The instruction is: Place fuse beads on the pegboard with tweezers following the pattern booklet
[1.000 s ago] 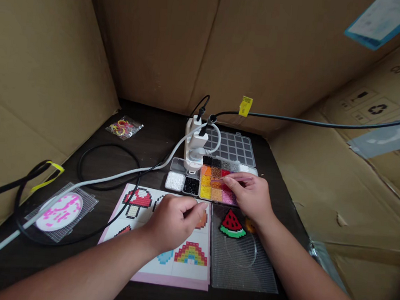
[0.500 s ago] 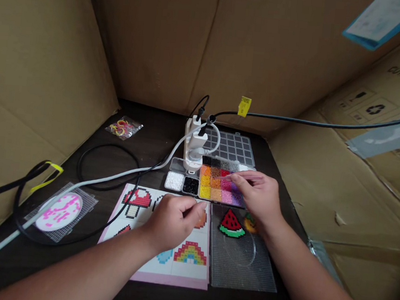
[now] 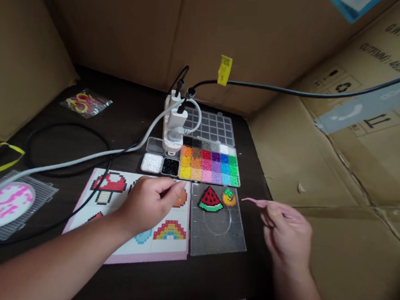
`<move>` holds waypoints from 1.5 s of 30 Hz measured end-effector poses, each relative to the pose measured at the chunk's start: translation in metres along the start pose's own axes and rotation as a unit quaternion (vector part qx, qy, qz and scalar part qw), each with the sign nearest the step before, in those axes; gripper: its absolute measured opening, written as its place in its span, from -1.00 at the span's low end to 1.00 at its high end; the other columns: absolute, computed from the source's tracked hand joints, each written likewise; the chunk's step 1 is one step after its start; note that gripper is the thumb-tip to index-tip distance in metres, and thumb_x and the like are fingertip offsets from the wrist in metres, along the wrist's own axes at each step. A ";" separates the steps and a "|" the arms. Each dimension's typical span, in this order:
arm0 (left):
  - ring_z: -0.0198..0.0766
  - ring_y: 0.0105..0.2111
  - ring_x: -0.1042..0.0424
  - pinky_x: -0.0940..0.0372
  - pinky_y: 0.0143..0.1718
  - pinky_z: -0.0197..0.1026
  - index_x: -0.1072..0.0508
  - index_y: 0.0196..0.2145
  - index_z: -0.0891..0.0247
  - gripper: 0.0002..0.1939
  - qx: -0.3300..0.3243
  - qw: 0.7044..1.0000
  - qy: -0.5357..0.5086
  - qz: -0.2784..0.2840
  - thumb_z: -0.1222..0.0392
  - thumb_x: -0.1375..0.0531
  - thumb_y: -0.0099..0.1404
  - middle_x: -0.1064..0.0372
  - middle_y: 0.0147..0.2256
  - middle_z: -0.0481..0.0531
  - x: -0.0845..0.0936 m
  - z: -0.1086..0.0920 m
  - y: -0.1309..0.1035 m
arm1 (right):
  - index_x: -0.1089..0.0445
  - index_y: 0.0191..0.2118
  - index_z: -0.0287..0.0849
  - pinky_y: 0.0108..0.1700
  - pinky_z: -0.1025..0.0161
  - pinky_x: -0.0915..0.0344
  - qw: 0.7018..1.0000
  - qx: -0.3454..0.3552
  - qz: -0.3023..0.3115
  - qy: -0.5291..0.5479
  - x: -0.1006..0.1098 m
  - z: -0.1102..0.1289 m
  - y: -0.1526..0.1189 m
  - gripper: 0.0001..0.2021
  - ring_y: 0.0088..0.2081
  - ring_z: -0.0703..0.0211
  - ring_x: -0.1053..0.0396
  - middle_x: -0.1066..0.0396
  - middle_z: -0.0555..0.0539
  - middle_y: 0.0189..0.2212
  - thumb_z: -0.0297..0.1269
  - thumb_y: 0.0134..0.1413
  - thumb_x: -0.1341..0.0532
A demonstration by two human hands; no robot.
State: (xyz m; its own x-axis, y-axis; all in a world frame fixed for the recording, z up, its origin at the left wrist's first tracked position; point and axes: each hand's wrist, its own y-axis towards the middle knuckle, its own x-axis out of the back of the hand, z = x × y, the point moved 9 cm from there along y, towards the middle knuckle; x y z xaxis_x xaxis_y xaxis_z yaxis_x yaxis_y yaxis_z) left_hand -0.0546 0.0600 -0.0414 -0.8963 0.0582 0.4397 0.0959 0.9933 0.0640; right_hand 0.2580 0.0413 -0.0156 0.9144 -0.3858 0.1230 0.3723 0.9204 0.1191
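My right hand [image 3: 289, 232] pinches pink tweezers [image 3: 260, 202] out to the right of the clear pegboard [image 3: 209, 242]. A tiny yellow-orange bead [image 3: 242, 199] shows at their bent tip. On the pegboard lie a bead watermelon slice [image 3: 211, 199] and a small orange bead fruit [image 3: 229, 198] with a green top. My left hand [image 3: 153, 202], a loose fist with nothing visible in it, rests over the pattern sheet [image 3: 126, 246], covering part of its pictures. Behind the pegboard stands the bead box [image 3: 207, 163], its compartments full of coloured beads.
Small boxes of white beads [image 3: 152, 163] and black beads [image 3: 170, 167] stand beside a white power strip [image 3: 173, 124]. A white cable [image 3: 94, 156] crosses the table. At left lies a white oval with pink beads [image 3: 6, 205]. Cardboard walls [image 3: 126, 31] enclose the table.
My right hand has moved from over the bead box to the right of the pegboard, with the tweezers now holding a bead. My left hand stays on the sheet. The view has shifted right.
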 end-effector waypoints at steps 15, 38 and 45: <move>-0.42 -0.68 -0.08 -0.01 -0.61 -0.31 -0.19 -0.73 0.27 -0.53 0.004 1.000 0.020 -0.005 0.04 -0.07 0.28 0.00 -0.74 -0.15 0.004 -0.006 -0.001 | -0.55 -0.47 -0.25 -0.61 0.35 0.03 1.000 -0.006 -0.024 -0.017 0.008 -0.039 -0.009 -0.88 -0.64 0.38 -0.10 -0.50 -0.14 -0.56 -0.29 -0.14 -0.37; -0.42 -0.62 0.05 0.07 -0.59 -0.29 -0.06 -0.68 0.26 -0.53 -0.006 1.000 0.011 -0.012 0.02 -0.07 0.28 0.15 -0.66 -0.14 0.003 -0.001 -0.001 | -0.56 -0.45 -0.27 -0.61 0.35 0.06 0.999 -0.020 -0.020 -0.016 0.006 -0.039 -0.009 -0.85 -0.65 0.39 -0.09 -0.52 -0.18 -0.53 -0.27 -0.13 -0.38; -0.43 -0.63 0.04 0.08 -0.60 -0.29 -0.05 -0.69 0.26 -0.52 -0.010 1.000 0.006 -0.014 0.01 -0.07 0.28 0.14 -0.67 -0.14 0.003 -0.003 -0.001 | -0.55 -0.47 -0.27 -0.62 0.35 0.06 0.999 -0.028 -0.034 -0.017 0.008 -0.039 -0.009 -0.83 -0.65 0.39 -0.10 -0.52 -0.20 -0.53 -0.25 -0.16 -0.39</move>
State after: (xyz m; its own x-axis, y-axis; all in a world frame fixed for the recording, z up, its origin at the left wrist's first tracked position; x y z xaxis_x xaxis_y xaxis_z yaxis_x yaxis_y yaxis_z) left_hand -0.0557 0.0593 -0.0372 -0.8931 0.0286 0.4489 0.0796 0.9923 0.0952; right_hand 0.2683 0.0323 -0.0545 0.8812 -0.4484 0.1496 0.4425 0.8938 0.0729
